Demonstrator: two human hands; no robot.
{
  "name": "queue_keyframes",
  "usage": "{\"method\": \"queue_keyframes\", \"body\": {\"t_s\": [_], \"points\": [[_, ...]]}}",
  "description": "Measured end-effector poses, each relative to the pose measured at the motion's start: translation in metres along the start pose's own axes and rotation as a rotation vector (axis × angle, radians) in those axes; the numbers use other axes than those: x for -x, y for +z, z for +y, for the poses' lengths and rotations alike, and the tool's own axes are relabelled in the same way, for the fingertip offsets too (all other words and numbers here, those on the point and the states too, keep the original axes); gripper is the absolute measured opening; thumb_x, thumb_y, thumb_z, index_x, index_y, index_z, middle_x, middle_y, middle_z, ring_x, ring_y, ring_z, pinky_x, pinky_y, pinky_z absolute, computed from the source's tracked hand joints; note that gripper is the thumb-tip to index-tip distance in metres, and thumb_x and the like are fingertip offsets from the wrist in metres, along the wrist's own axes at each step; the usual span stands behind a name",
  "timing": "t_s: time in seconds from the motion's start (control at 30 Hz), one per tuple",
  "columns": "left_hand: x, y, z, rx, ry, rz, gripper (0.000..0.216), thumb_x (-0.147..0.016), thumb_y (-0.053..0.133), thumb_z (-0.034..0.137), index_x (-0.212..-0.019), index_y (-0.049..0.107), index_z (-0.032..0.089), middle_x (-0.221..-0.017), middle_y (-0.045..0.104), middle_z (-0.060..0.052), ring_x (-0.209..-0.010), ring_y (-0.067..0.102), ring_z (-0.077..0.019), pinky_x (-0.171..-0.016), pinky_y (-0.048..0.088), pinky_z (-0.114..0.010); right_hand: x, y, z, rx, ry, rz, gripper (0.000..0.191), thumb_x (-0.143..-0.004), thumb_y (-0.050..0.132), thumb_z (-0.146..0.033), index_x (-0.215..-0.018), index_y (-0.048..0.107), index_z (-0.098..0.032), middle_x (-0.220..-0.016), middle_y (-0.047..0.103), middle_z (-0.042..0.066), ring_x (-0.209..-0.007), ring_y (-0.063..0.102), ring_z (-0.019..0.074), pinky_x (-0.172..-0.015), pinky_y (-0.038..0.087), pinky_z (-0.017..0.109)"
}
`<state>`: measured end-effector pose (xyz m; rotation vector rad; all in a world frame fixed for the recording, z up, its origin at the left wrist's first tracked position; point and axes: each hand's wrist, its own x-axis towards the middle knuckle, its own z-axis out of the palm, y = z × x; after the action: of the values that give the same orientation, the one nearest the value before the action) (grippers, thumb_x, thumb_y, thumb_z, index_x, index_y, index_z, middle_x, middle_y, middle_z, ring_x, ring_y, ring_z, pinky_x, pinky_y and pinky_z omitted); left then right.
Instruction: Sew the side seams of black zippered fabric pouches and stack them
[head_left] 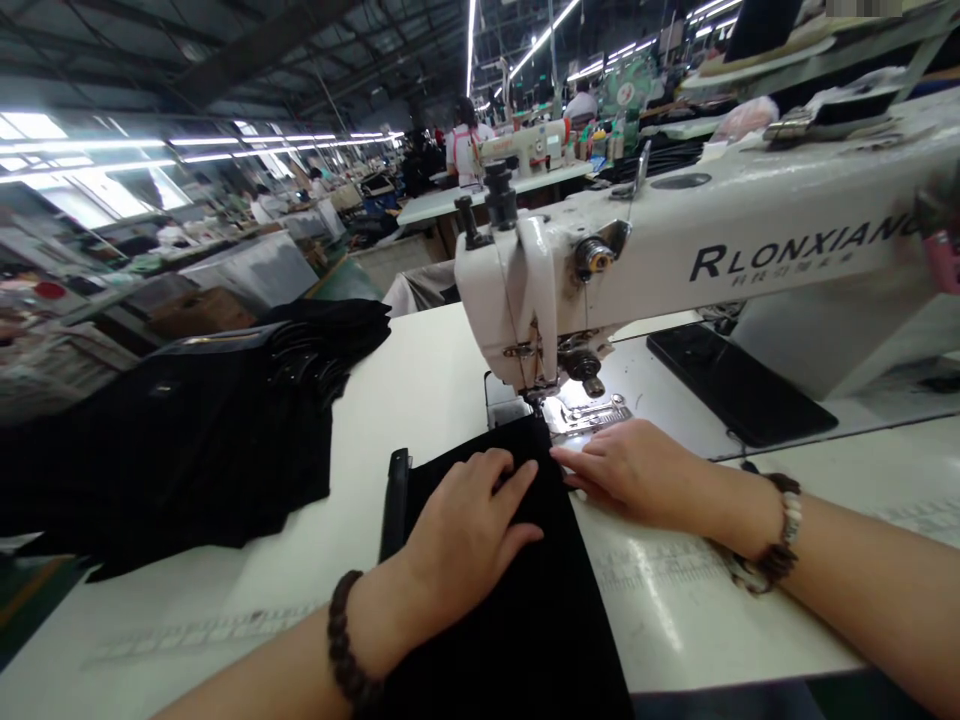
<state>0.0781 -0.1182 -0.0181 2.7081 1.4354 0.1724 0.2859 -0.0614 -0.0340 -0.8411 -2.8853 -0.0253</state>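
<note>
A black fabric piece (525,600) lies on the table, its far edge at the needle of the white sewing machine (510,290). A dark, stiff strip (395,500) runs along its left edge. My left hand (469,520) rests on top of the fabric, palm down with fingers spread. To the right of the presser foot (538,403), my right hand (626,470) has its fingers close together at the fabric's right edge, gripping it there. Part of that grip is hidden beneath the hand.
A stack of black fabric pieces (225,420) covers the table's left side. The machine arm (675,240) spans the right. A black flat object (739,385) lies under it. Printed ruler marks (660,575) show on the tabletop (420,370). People and other machines are farther back.
</note>
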Motion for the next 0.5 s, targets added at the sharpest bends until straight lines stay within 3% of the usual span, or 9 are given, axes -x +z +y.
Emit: {"method": "queue_keyframes", "body": {"t_s": [0.1, 0.27, 0.43, 0.5], "points": [[-0.003, 0.013, 0.010, -0.009, 0.063, 0.076, 0.045, -0.080, 0.060, 0.028, -0.120, 0.048, 0.012, -0.127, 0.047, -0.015, -0.114, 0.045, -0.0300, -0.093, 0.039, -0.050, 0.001, 0.000, -0.001, -0.010, 0.003, -0.014, 0.025, -0.089, 0.044, -0.026, -0.107, 0.057, -0.013, -0.067, 0.064, 0.004, -0.059, 0.058, 0.0164, -0.051, 0.029, 0.027], [-0.002, 0.019, 0.018, 0.037, 0.024, 0.016, 0.045, -0.083, 0.055, 0.030, -0.123, 0.045, 0.011, -0.133, 0.043, -0.012, -0.120, 0.041, -0.0286, -0.098, 0.036, -0.050, 0.000, 0.001, 0.001, -0.012, 0.013, -0.013, 0.025, -0.089, 0.045, -0.025, -0.108, 0.057, -0.015, -0.068, 0.065, 0.004, -0.059, 0.059, 0.0165, -0.051, 0.030, 0.026], [-0.005, 0.006, 0.009, 0.021, 0.047, -0.079, 0.049, -0.085, 0.053, 0.034, -0.126, 0.042, 0.009, -0.136, 0.037, -0.014, -0.124, 0.036, -0.0277, -0.101, 0.033, -0.049, -0.004, -0.012, -0.004, -0.005, 0.076, -0.056, 0.024, -0.086, 0.050, -0.022, -0.108, 0.058, -0.016, -0.070, 0.066, 0.004, -0.060, 0.060, 0.0178, -0.049, 0.030, 0.026], [0.000, -0.005, 0.010, 0.004, 0.094, -0.128, 0.054, -0.085, 0.051, 0.038, -0.127, 0.041, 0.006, -0.136, 0.036, -0.017, -0.126, 0.034, -0.0280, -0.101, 0.033, -0.047, 0.007, -0.019, -0.015, 0.034, 0.121, -0.130, 0.019, -0.080, 0.054, -0.016, -0.098, 0.062, -0.018, -0.066, 0.065, 0.003, -0.056, 0.059, 0.0183, -0.047, 0.029, 0.026]]}}
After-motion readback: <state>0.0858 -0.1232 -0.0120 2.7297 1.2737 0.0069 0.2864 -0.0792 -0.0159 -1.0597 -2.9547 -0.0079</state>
